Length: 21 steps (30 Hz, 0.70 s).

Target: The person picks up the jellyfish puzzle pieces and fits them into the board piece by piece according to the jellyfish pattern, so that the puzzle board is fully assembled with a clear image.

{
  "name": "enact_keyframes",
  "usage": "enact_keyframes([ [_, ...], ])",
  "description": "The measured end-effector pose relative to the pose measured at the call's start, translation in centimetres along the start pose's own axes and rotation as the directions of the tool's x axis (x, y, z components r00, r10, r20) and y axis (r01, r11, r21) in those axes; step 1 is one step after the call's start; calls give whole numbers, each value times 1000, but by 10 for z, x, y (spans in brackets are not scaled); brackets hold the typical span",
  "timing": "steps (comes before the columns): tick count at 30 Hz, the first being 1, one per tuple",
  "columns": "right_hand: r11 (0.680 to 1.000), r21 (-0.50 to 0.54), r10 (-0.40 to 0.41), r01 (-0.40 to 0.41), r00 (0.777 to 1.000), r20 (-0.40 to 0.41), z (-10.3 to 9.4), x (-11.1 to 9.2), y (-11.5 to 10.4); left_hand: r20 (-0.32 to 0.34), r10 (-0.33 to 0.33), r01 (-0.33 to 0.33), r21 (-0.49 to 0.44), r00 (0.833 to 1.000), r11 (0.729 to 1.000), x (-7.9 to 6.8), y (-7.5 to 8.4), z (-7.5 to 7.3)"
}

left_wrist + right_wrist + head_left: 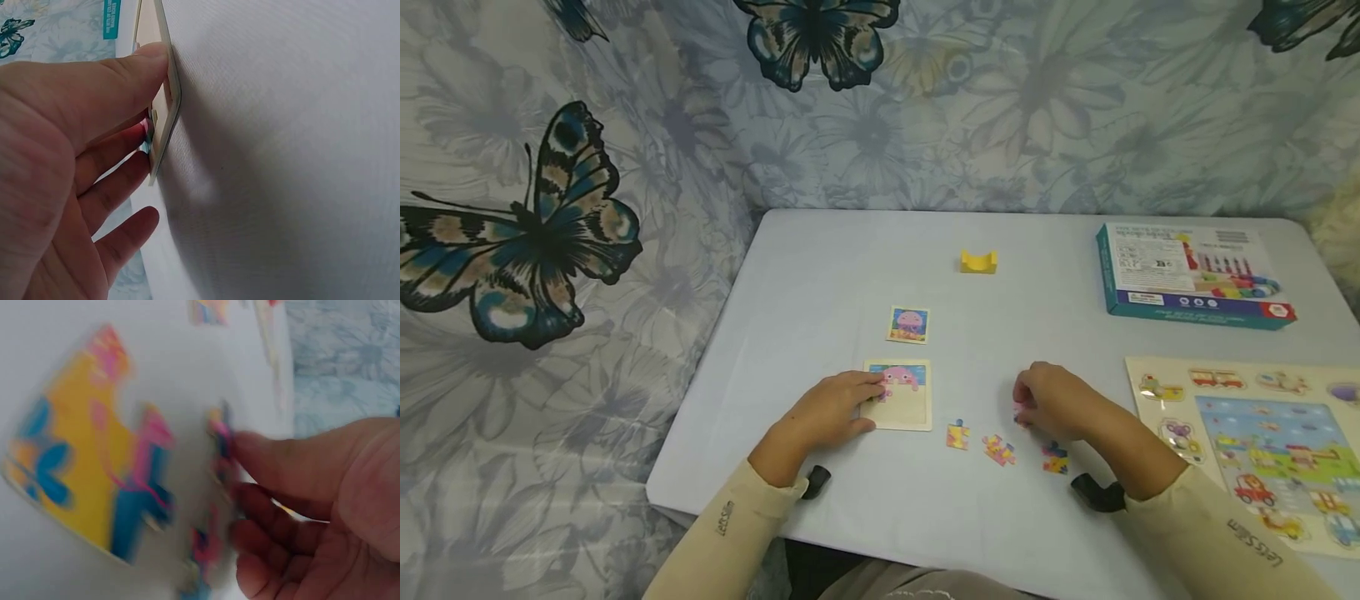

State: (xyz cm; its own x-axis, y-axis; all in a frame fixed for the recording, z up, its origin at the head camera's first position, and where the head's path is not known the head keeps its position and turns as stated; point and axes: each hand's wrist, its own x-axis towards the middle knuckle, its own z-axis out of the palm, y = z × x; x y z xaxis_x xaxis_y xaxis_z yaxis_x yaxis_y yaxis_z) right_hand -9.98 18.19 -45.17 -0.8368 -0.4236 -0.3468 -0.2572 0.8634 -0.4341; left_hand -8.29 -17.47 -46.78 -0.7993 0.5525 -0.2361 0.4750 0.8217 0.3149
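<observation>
Puzzle tray (901,407), a small square wooden frame with a pink octopus picture partly filled in, lies flat on the pale tabletop (820,275) near its front edge. The left hand (831,410) rests on the tray's left side, fingers fairly straight and lying over its edge; in the left wrist view the thumb presses against the tray's rim (164,94) while the other fingers (115,194) spread loosely beside it. The right hand (1051,402) sits to the right of the tray, well apart from it, with curled fingers pinching a small puzzle piece (1018,414) just above the tabletop; in the right wrist view that piece (220,440) shows blurred at the fingertips. Three loose pieces lie in a row between and in front of the hands: a yellow piece (957,435), a pink and yellow piece (999,450), and a blue and yellow piece (1055,459) close under the right wrist. Behind the tray lies a small reference card (908,324) showing the same octopus, and further back a yellow arch block (978,262). A teal box (1187,273) sits at the far right, with a large vehicle puzzle board (1262,442) in front of it. Butterfly-printed fabric (520,242) hangs around the tabletop.
</observation>
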Motion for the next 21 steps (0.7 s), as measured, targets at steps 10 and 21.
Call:
enact_keyframes([
  [10,998,-59,-10,10,1000,7,0,-4,-2,30,-10,9,14,1000,1000,3,0,4],
  [21,992,119,31,-27,999,-27,-2,11,-12,20,-11,12,-13,1000,1000,1,-2,2],
])
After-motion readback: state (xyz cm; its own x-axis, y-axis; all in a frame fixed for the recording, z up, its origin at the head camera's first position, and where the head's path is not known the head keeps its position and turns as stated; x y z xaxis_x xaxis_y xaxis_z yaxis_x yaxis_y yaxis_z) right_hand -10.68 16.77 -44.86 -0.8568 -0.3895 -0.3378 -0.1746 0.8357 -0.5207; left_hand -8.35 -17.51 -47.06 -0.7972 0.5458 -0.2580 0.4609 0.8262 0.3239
